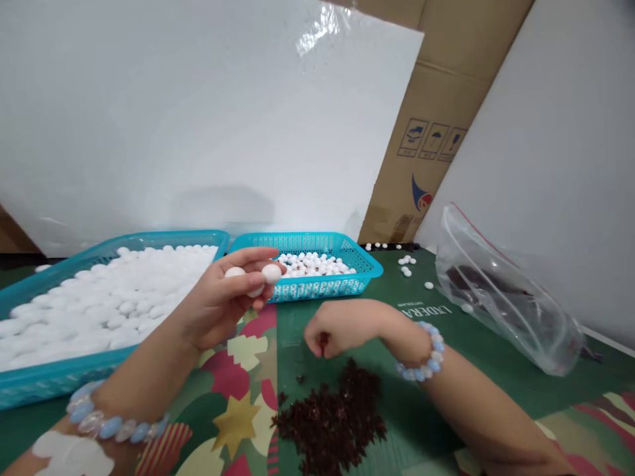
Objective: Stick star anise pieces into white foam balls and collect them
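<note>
Small white balls (pixel 271 274) sit in the grip of my left hand (pixel 218 291), one of them held out at the fingertips. My right hand (pixel 342 327) is closed in a pinch above the table, with a bit of dark red-brown material (pixel 324 339) showing between the fingers. Just below it lies a loose pile of small dark red-brown pieces (pixel 337 416). Behind my left hand stands a turquoise basket (pixel 364 264) with white balls in it, some showing reddish-brown spots. A larger turquoise basket (pixel 49 380), full of plain white balls (pixel 124 297), is at the left.
A clear zip bag (pixel 550 337) with dark contents leans at the right. Several loose white balls (pixel 407 260) lie on the green patterned table cover (pixel 421 436) near the back. A white board (pixel 198 119) and a cardboard sheet (pixel 426 86) stand behind the baskets.
</note>
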